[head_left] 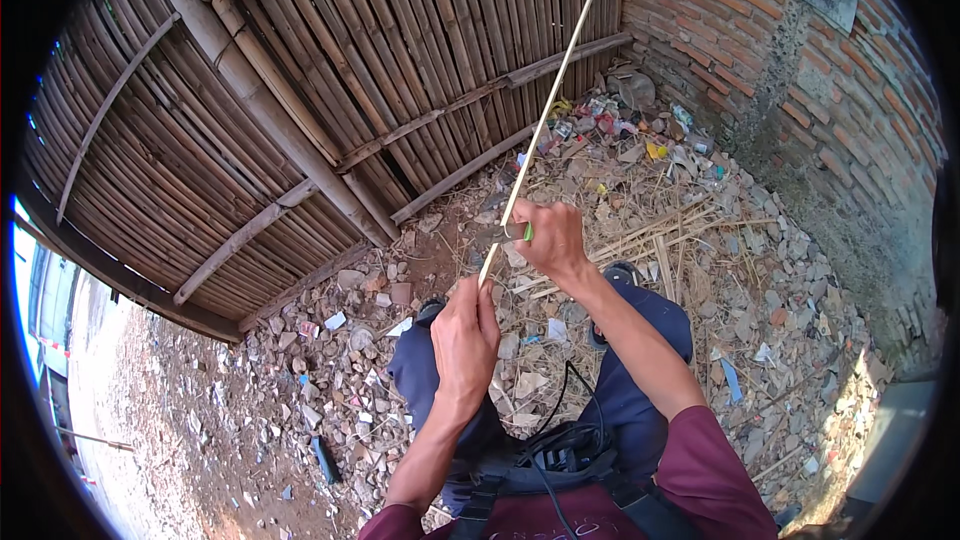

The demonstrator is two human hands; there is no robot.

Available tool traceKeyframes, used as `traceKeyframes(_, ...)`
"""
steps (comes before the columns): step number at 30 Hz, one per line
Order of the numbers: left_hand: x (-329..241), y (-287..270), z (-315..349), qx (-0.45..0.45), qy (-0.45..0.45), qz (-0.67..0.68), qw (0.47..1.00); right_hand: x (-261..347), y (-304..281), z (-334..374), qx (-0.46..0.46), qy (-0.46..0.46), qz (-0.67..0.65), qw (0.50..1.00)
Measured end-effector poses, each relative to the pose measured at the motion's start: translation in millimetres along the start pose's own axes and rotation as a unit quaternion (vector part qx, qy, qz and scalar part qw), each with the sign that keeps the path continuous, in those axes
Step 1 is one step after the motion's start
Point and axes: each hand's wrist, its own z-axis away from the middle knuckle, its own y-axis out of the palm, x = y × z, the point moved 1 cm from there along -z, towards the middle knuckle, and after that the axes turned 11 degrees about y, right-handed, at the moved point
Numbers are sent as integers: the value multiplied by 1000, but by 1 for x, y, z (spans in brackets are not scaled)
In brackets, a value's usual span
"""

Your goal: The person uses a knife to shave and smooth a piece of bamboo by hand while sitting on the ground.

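A long, thin, pale bamboo strip [560,80] slants from my left hand up past the top edge of the view. My left hand [463,342] is closed around its near end, above my left knee. My right hand [553,238] is closed on a small knife [513,232] with a bit of green at its handle. The knife's dark blade lies across the strip, a short way beyond my left hand. Most of the handle is hidden inside my right fist.
A slatted bamboo wall [420,40] rises ahead and to the left; a brick wall [780,70] stands on the right. Split bamboo pieces [665,240] lie on the stony ground near my feet. Colourful litter [610,120] is heaped in the far corner. A dark elongated object [325,460] lies at lower left.
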Motion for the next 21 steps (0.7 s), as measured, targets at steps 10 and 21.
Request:
traceKeyframes(10,3,-7,50,18,20,13,1000,-73,-39,-55,-77,195,-40,977)
traceKeyframes(21,9,-18,27,66,-64,29,995,-11,-19,-4,-76,46,-39,995)
